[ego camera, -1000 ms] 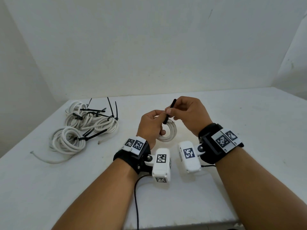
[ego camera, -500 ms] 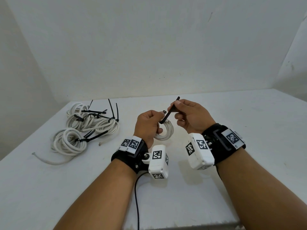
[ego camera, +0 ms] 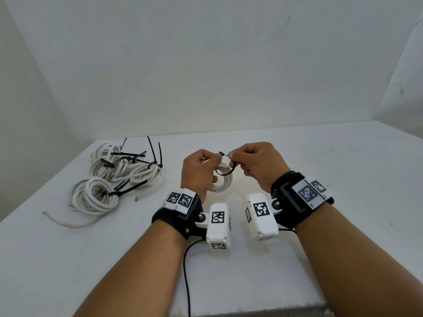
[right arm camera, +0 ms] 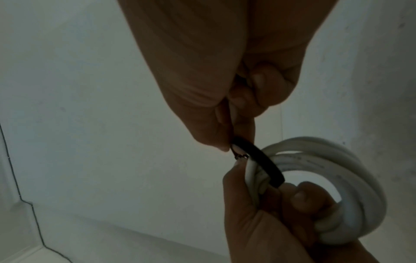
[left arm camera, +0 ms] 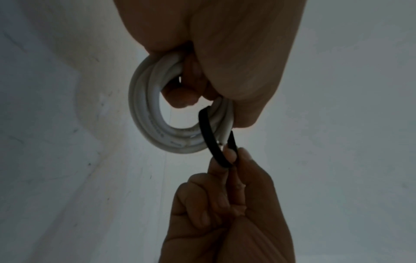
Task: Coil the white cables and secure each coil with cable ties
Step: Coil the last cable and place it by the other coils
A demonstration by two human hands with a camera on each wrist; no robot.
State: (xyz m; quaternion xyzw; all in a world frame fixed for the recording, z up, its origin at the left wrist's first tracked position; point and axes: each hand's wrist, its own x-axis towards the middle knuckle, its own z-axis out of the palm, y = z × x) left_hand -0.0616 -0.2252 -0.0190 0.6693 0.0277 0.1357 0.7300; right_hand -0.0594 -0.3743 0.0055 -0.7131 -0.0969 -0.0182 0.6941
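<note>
At centre frame in the head view my left hand (ego camera: 200, 172) curls round the small round coil of white cable (ego camera: 223, 179), held clear above the white table (ego camera: 343, 179). My right hand (ego camera: 256, 165) pinches the thin black plastic cable tie (ego camera: 225, 171), already looped round the coil's strands. I judge the step is threading the tail into the tie's head (the tips nearly meet), so I want the coil steady and the tail fed straight before pulling snug. The already tied white coils (ego camera: 114, 177) lie at left.
</note>
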